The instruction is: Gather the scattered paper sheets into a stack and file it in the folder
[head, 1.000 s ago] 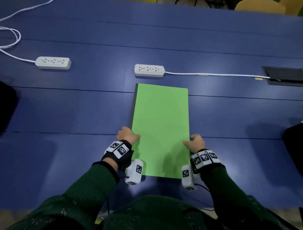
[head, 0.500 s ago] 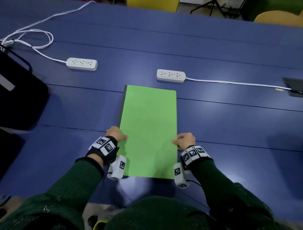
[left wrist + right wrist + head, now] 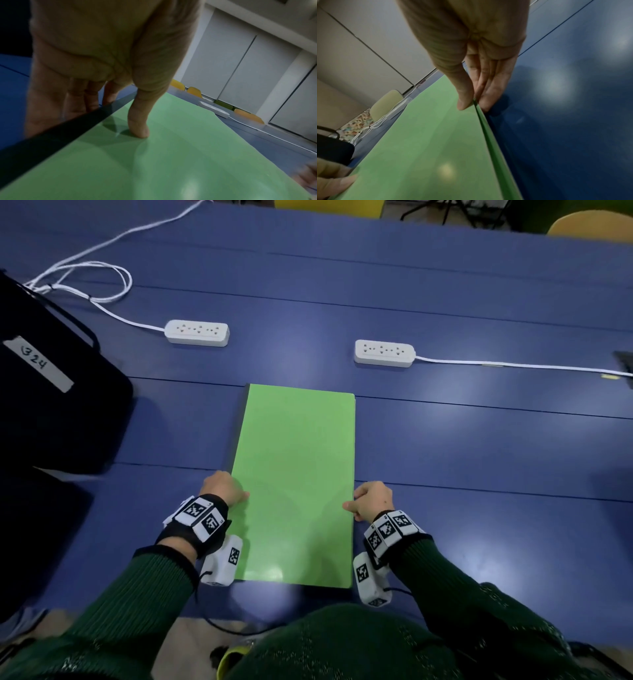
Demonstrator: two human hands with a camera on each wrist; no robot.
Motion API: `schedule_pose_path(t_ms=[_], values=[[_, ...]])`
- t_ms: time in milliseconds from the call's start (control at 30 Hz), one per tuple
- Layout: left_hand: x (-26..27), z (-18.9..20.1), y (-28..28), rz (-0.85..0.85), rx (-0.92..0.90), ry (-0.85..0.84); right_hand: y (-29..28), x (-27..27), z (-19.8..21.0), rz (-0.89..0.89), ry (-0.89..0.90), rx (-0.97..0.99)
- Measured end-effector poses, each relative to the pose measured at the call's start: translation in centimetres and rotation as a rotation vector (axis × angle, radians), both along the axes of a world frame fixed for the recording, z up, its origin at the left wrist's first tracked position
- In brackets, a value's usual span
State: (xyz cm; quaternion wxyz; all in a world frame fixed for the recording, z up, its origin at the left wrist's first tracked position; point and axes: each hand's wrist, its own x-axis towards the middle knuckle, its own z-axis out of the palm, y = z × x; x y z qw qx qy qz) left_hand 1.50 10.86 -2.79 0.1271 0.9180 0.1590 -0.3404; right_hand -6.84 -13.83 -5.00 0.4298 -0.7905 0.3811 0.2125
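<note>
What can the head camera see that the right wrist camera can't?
Only the head view shows the whole folder from above, two power strips, and the labelled black case. Only the right wrist view shows the right hand's thumb on top of the folder's edge with fingers beneath it, and the wall behind. Both show the folder, blue table and both hands, left included.

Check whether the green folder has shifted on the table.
Yes. The green folder slid left: its far edge lay in front of the right power strip before; now only its far right corner lines up with that strip's left end.
</note>
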Motion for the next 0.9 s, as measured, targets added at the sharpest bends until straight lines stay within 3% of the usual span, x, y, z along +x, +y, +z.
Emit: schedule_pose_path(t_ms=[133, 733, 833, 900], values=[[-0.1, -0.2, 0.8, 0.078, -0.036, -0.004, 1.4, -0.2, 0.2, 0.020, -0.031, -0.022], [-0.5, 0.1, 1.1, 0.015, 0.052, -0.066, 2.2, 0.2, 0.3, 0.145, -0.076, -0.073], [-0.7, 0.8, 0.3, 0.009, 0.040, -0.155, 1.8, -0.5, 0.5, 0.179, -0.086, -0.040], [-1.2, 1.1, -0.9, -0.086, -0.007, -0.330, 0.7, -1.5, 0.1, 0.170, -0.123, -0.010]])
